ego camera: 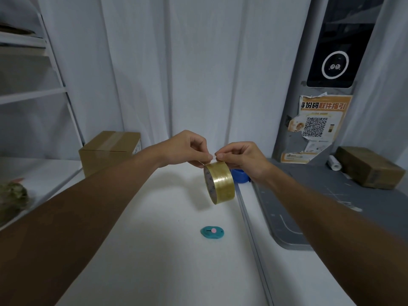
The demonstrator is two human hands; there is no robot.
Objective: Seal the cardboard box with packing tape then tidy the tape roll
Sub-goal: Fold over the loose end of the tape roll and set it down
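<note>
A roll of clear yellowish packing tape (219, 183) hangs in the air above the white table (154, 250), held at its top edge. My left hand (187, 149) pinches the roll's top from the left. My right hand (240, 159) pinches the tape end right beside it, fingertips almost touching. A cardboard box (108, 151) stands at the table's back left, with a strip of tape along its top seam.
A small teal cutter (212, 232) with a pink button lies on the table below the roll. A blue round object (239, 175) sits behind my right hand. A grey counter (331, 195) at right carries another brown box (368, 166). White shelves stand at left.
</note>
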